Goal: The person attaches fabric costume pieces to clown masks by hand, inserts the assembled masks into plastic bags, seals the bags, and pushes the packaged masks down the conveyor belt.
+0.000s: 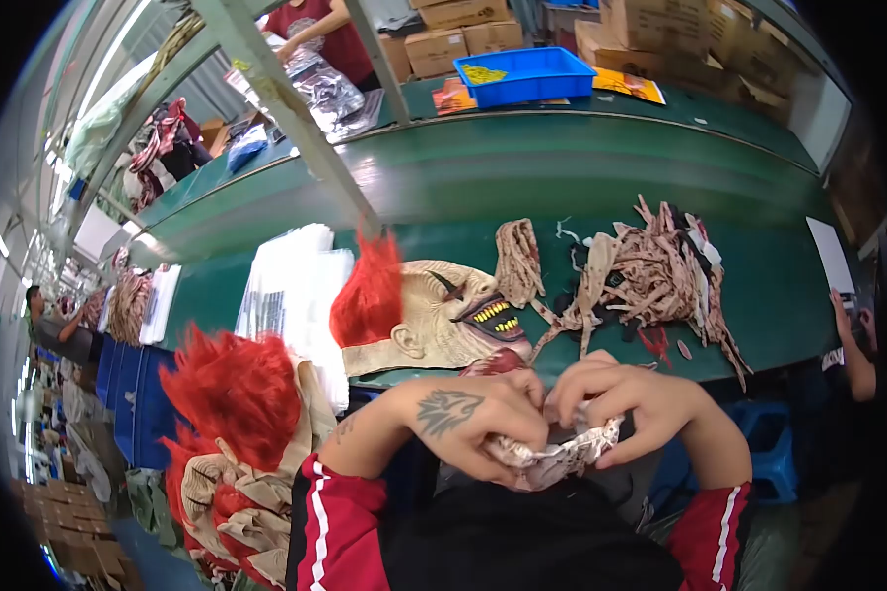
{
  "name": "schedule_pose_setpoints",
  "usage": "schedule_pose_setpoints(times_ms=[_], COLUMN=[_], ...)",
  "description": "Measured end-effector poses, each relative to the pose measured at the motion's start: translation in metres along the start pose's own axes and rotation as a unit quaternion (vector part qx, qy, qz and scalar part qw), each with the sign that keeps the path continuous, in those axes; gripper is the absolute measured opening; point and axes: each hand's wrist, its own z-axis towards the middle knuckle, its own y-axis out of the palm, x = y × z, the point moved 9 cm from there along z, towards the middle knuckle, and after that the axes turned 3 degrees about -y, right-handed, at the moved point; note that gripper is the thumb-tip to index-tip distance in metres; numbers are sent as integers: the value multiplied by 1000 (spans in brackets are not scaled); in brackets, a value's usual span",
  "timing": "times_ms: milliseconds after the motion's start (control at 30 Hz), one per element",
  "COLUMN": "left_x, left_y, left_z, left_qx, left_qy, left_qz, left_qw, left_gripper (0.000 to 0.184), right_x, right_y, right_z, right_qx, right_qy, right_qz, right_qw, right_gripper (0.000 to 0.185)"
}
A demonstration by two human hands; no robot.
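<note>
My left hand (488, 414) and my right hand (641, 402) both pinch the crumpled, whitish, brown-marked thin piece (560, 460), just before the near edge of the green table (771, 291). Material I cannot tell, but it seems light and soft, best held by its two ends.

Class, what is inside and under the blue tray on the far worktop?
Inside the blue tray, a small yellow-green heap shows at the left. Orange printed sheets show at both sides of its base; what lies directly underneath is covered.
</note>
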Motion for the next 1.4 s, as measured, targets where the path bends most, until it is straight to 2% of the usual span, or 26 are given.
schedule_pose_setpoints(times_ms=[67, 167, 200, 233, 267, 300, 333, 367, 433, 467, 600, 667, 700, 767, 800, 833, 867, 900, 1033, 1100, 1133, 1167, 1233, 1267, 1367, 1400], left_x=[9, -3, -11, -8, -14, -21, -23, -23, -32, -31, -21, -17, -13, 0, 0, 11, 22, 23, 30, 32, 28, 26, 21, 16, 0, -6], left_y=[7, 9, 8, 10, 3, -4, -8, -3, -20, -23, -16, -9, -6, -3, -2, -2, -3, -4, -18, -31, -38, -40, -42, -44, -37, -33], left_z=[1, -5, -6, -6, -3, -2, -3, -4, -16, -18, -11, -7, -5, 2, 3, 5, 7, 7, -6, -13, -22, -27, -34, -36, -36, -36], left_qx=[-102, -128, -131, -139, -104, -69, -23, -30, 20, 42, 38, 50, 48, 59, 57, 83, 110, 109, 150, 175, 193, 192, 166, 135, 115, 114], left_qy=[-4, -17, -50, -47, -94, -139, -149, -142, -240, -237, -230, -212, -210, -186, -184, -135, -85, -84, -62, -109, -134, -134, -135, -172, -186, -180], left_qz=[29, 68, 92, 84, 152, 218, 286, 281, 476, 497, 507, 497, 496, 498, 498, 524, 548, 549, 562, 569, 560, 562, 601, 607, 588, 581], left_qw=[994, 989, 986, 986, 978, 963, 946, 949, 846, 833, 830, 840, 841, 845, 846, 837, 825, 825, 811, 796, 794, 793, 770, 764, 779, 785], left_gripper=[35, 39, 39, 39, 37, 35, 29, 29, 24, 20, 19, 19, 19, 20, 20, 21, 23, 23, 33, 40, 45, 45, 50, 44, 40, 34], right_x=[-9, -30, -15, -1, -8, -13, -12, -13, -7, 0, 15, 32, 31, 26, 22, 13, 6, -2, 3, 11, 12, 8, 13, 12, 15, 14], right_y=[-10, -9, 0, 4, 3, 4, 6, 5, 5, 6, 10, 37, 38, 63, 74, 82, 83, 81, 75, 62, 58, 55, 40, 34, 25, 25], right_z=[-5, -5, -10, -18, -16, -20, -24, -29, -43, -51, -65, -73, -70, -60, -50, -42, -35, -28, -20, -27, -31, -36, -50, -53, -65, -65], right_qx=[-8, -44, -99, -152, -125, -88, -53, -19, -17, -18, -11, -158, -155, -274, -247, -185, -144, -103, -115, -101, -110, -109, -95, -94, -85, -85], right_qy=[-5, -3, 99, 201, 196, 182, 189, 193, 251, 297, 316, 321, 323, 283, 224, 103, 56, 9, 11, 87, 116, 115, 220, 274, 335, 326], right_qz=[31, -29, -147, -258, -409, -479, -492, -506, -455, -402, -347, -310, -309, -281, -216, -164, -157, -150, -274, -345, -328, -329, -330, -302, -353, -358], right_qw=[999, 999, 979, 933, 883, 854, 848, 840, 854, 866, 883, 881, 881, 875, 918, 964, 975, 983, 955, 929, 931, 931, 913, 908, 869, 871], right_gripper=[24, 19, 16, 14, 11, 14, 14, 13, 12, 12, 14, 16, 16, 16, 15, 15, 15, 15, 14, 21, 28, 28, 32, 31, 27, 22])
